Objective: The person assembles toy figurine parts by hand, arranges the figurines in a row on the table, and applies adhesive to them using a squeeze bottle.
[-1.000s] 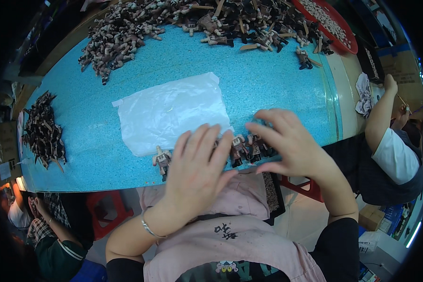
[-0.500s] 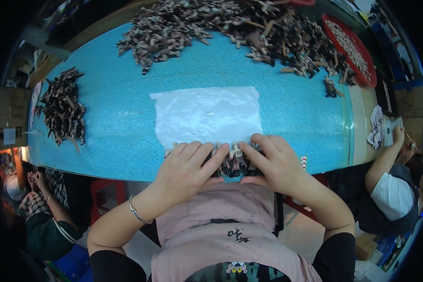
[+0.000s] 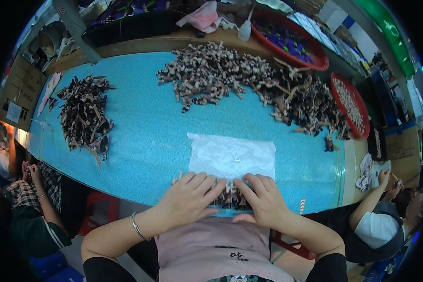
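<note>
A row of small dark and pale toy figures [image 3: 230,196] stands side by side at the table's near edge, on or against the lower end of a white plastic sheet [image 3: 231,154]. My left hand [image 3: 187,199] curves over the left part of the row, fingers bent over the far side and thumb on the near side. My right hand [image 3: 264,201] grips the right part in the same way. Between the hands a few figures show; the others are hidden under my fingers. One pale figure tip shows beyond my left hand's knuckles.
Heaps of similar figures lie at the left [image 3: 85,117] and far right [image 3: 310,101] of the blue table [image 3: 141,141]. Red trays hold pale small pieces [image 3: 350,105] and purple-green pieces [image 3: 286,42]. Co-workers sit at left and right. A striped stick [image 3: 302,207] lies near my right hand.
The view has tilted up, so more of the table's far side shows and my hands sit lower in the picture. Both hands stay on the row, their fingers slightly shifted.
</note>
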`<state>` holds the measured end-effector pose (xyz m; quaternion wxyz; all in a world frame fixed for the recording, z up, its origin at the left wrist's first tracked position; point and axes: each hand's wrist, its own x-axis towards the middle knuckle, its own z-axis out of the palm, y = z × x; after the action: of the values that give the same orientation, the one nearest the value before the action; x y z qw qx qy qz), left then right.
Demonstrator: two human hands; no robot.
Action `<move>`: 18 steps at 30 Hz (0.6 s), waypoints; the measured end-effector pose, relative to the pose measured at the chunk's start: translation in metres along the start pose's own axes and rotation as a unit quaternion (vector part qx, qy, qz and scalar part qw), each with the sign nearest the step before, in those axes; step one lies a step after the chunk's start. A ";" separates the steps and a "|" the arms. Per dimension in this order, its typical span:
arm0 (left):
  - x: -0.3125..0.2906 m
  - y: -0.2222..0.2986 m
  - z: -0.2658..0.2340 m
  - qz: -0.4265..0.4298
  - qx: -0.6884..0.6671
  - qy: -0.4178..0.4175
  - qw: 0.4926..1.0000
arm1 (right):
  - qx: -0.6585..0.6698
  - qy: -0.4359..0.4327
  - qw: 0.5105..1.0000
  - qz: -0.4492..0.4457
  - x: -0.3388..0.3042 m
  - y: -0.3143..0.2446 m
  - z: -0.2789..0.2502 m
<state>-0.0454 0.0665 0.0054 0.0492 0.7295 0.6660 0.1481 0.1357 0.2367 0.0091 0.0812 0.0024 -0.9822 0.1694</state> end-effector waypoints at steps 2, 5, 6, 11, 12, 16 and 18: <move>0.001 -0.006 -0.004 0.004 0.000 0.006 1.000 | 0.010 -0.007 1.000 -0.010 0.006 0.011 -0.015; 0.010 -0.023 -0.014 0.015 -0.090 0.123 0.988 | -0.070 0.097 0.992 0.039 0.039 0.040 -0.061; 0.015 -0.033 -0.016 0.014 -0.093 0.129 0.987 | -0.095 0.139 0.985 0.042 0.059 0.056 -0.076; 0.043 -0.099 -0.023 -0.119 -0.135 0.371 0.911 | 0.089 0.252 0.948 0.175 0.190 0.134 -0.108; 0.053 -0.109 -0.021 -0.119 -0.136 0.362 0.915 | 0.116 0.253 0.933 0.230 0.210 0.165 -0.107; 0.049 -0.133 -0.005 -0.207 -0.172 0.426 0.863 | -0.050 0.260 0.923 0.280 0.274 0.216 -0.091; 0.051 -0.144 0.000 -0.209 -0.170 0.437 0.858 | -0.075 0.238 0.918 0.307 0.299 0.236 -0.082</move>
<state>-0.1798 0.1326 -0.0255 -0.0937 0.4141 0.7200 0.5490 -0.1536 0.4933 0.0546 0.2567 -0.3454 -0.8963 0.1070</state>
